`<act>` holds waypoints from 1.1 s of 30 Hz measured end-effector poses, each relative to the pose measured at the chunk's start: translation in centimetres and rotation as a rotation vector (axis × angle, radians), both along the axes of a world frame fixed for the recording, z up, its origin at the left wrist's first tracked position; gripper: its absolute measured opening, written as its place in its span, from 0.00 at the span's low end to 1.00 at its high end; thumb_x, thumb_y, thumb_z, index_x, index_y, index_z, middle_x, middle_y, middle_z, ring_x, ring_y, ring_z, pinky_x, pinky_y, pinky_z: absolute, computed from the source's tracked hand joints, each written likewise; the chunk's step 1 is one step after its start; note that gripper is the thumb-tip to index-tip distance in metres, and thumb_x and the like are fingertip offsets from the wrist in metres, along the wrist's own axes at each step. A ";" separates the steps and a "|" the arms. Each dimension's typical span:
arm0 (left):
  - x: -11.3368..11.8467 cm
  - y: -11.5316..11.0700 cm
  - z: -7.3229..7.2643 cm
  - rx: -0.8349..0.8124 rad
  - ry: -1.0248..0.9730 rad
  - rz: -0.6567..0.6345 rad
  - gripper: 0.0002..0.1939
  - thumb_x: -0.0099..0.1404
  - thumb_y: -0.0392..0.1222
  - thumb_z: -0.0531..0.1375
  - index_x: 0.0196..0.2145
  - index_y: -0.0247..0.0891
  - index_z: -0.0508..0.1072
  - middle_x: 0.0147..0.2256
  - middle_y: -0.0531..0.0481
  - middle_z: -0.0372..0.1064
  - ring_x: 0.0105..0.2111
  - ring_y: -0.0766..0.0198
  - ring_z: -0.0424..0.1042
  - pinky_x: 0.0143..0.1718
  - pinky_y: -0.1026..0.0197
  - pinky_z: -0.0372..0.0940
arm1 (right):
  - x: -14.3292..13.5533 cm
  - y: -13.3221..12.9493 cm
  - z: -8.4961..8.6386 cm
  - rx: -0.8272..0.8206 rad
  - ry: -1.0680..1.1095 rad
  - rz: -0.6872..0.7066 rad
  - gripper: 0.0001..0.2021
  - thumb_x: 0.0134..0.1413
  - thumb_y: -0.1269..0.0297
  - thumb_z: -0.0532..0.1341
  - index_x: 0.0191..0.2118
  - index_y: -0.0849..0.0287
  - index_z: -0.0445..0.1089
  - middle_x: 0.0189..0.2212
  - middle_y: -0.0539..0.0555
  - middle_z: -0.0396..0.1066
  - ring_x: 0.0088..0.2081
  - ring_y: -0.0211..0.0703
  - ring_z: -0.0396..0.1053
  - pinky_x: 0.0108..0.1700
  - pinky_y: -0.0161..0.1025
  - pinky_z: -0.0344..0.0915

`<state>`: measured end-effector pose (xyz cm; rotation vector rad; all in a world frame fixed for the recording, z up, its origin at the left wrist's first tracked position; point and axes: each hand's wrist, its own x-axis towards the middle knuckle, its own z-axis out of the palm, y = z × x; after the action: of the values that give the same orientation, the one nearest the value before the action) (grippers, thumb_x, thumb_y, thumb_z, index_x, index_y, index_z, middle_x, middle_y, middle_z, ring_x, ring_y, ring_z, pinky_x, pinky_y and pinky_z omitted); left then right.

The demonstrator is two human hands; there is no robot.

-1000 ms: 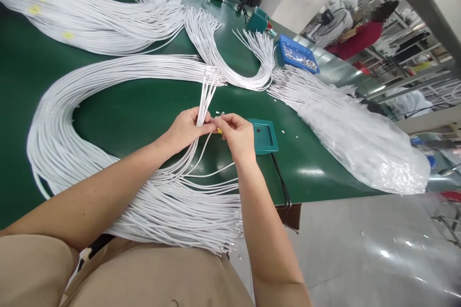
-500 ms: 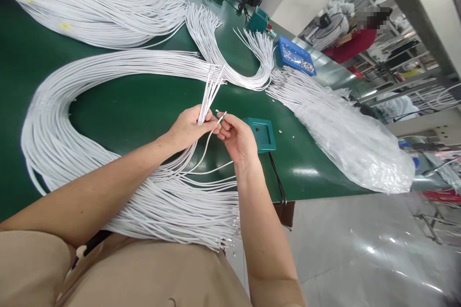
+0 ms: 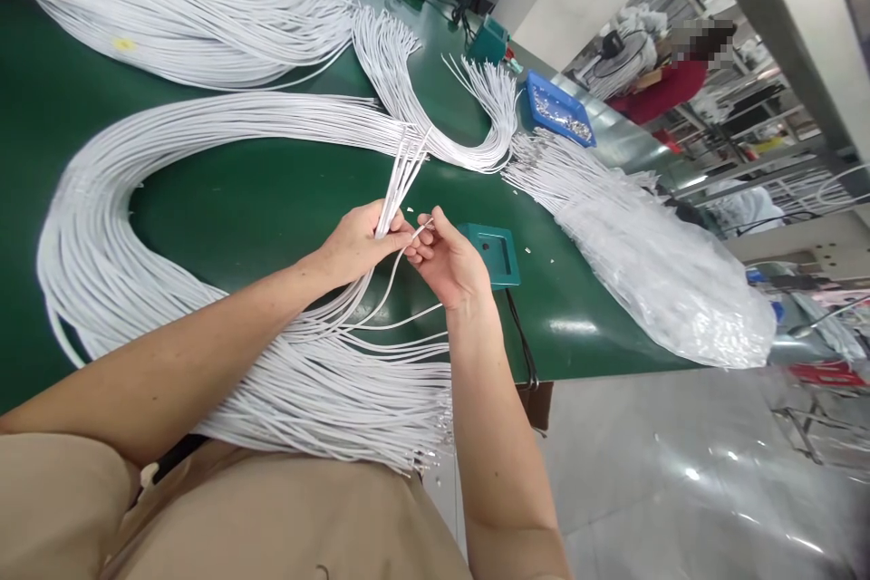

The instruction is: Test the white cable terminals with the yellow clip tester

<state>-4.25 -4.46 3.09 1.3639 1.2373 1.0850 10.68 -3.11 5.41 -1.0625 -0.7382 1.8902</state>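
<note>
My left hand (image 3: 363, 240) is closed around a small bunch of white cables (image 3: 402, 177), whose ends point up and away from me. Between its thumb and the other hand runs a single white cable (image 3: 392, 276), split off from the bunch. My right hand (image 3: 445, 258) has its fingers curled at the tip of that single cable; the fingertips partly hide what is pinched. Under my forearms lies a large curved bundle of white cables (image 3: 122, 190), with its loose ends (image 3: 428, 426) near my body. Just beyond my right hand sits a green box (image 3: 499, 256) with a recessed top.
More cable bundles (image 3: 204, 9) lie at the back left of the green table (image 3: 258, 190). A blue tray (image 3: 561, 109) holds small metal parts. A plastic-wrapped cable bundle (image 3: 666, 254) stretches along the right edge. Two people sit farther off. A black cord (image 3: 520, 335) hangs from the table.
My right hand has shifted slightly right, its thumb and fingertips now higher around the single cable's tip. My left hand keeps the bunch almost in the same place.
</note>
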 end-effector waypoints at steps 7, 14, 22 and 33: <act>0.2 0.1 -0.7 -0.037 -0.134 -0.028 0.11 0.55 0.41 0.64 0.27 0.38 0.62 0.31 0.51 0.72 0.32 0.64 0.73 0.39 0.57 0.69 | 0.3 -0.3 0.0 0.141 -0.107 -0.024 0.11 0.48 0.59 0.67 0.38 0.57 0.75 0.23 0.44 0.63 0.26 0.32 0.61 0.34 0.34 0.63; 0.2 0.1 -0.8 -0.075 -0.213 -0.063 0.13 0.56 0.42 0.64 0.27 0.38 0.61 0.30 0.52 0.72 0.33 0.60 0.77 0.40 0.55 0.70 | 0.6 -0.7 0.6 0.252 -0.183 -0.043 0.07 0.46 0.62 0.69 0.33 0.58 0.77 0.26 0.47 0.70 0.28 0.33 0.64 0.38 0.35 0.67; 0.2 0.2 -0.7 -0.074 -0.217 -0.091 0.14 0.57 0.41 0.63 0.26 0.39 0.59 0.29 0.53 0.72 0.32 0.61 0.78 0.37 0.58 0.69 | 1.6 -0.1 1.1 0.434 -0.392 0.047 0.07 0.48 0.61 0.68 0.35 0.54 0.79 0.33 0.48 0.76 0.33 0.34 0.70 0.43 0.37 0.69; 0.0 0.2 -0.9 0.014 -0.104 -0.050 0.10 0.58 0.41 0.63 0.28 0.39 0.64 0.31 0.50 0.76 0.34 0.60 0.76 0.41 0.56 0.66 | 0.5 -1.2 1.0 0.381 -0.515 -0.247 0.06 0.42 0.63 0.70 0.29 0.58 0.78 0.29 0.49 0.78 0.32 0.37 0.72 0.42 0.37 0.70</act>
<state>-4.23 -4.28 2.22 1.3251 1.1162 1.1169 11.13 -4.34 6.43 -1.3291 -1.1439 1.2080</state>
